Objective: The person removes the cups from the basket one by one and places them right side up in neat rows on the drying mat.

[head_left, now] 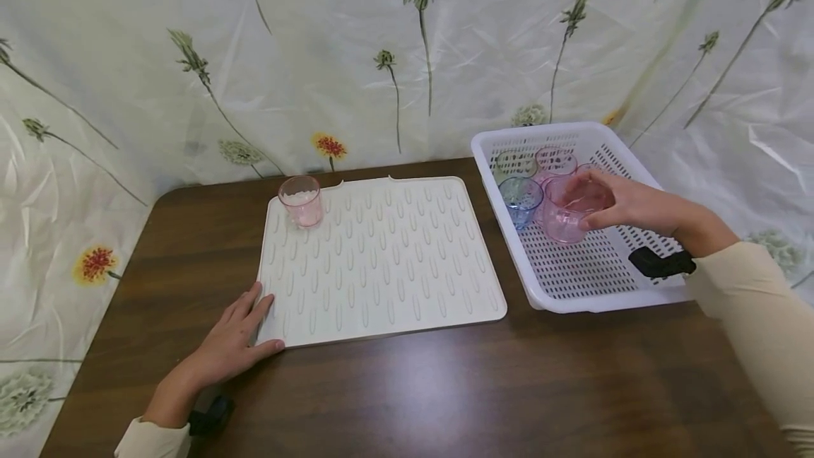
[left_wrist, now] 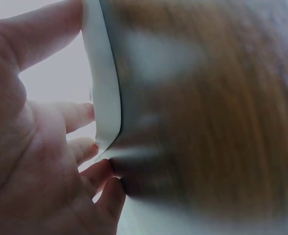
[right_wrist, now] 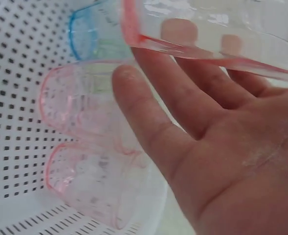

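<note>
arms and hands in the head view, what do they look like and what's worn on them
The left hand and right hand are bare, without gloves. The left sleeve and right sleeve are plain cream, ending near the wrists. A black left wrist fitting and black right wrist fitting show too; no cable or marking is visible.

No text, brand, number or sign is legible on the white rectangular ridged mat (head_left: 384, 260), the transparent pink cup (head_left: 302, 203) at its far left corner, or the white perforated plastic basket (head_left: 572, 303).
</note>
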`<action>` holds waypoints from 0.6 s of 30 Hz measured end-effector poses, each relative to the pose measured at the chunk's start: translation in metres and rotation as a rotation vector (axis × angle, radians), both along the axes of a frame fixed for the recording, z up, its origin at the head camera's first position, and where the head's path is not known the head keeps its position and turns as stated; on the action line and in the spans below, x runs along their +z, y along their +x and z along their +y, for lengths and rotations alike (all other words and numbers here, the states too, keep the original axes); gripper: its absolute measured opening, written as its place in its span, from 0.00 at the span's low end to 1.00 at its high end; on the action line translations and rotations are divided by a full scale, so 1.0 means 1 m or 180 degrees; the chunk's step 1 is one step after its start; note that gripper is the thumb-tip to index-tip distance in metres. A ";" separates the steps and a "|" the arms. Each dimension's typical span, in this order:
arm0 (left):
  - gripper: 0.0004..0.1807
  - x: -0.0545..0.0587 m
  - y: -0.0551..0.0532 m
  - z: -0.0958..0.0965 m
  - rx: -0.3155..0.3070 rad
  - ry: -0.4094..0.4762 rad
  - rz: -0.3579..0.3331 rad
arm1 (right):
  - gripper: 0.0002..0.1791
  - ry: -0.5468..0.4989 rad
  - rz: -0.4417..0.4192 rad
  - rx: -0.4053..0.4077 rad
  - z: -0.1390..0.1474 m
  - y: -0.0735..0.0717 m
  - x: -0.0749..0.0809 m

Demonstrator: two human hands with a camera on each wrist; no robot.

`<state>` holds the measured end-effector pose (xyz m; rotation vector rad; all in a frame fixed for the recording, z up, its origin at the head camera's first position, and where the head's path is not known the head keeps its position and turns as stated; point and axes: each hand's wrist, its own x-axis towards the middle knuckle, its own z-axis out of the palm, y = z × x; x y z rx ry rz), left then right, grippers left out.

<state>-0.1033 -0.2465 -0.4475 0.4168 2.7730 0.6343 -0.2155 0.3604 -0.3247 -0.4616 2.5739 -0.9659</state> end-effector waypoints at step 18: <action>0.52 0.004 0.002 0.006 0.0008 0.0281 -0.0046 | 0.40 -0.0118 0.0478 -0.0314 -0.043 -0.029 0.033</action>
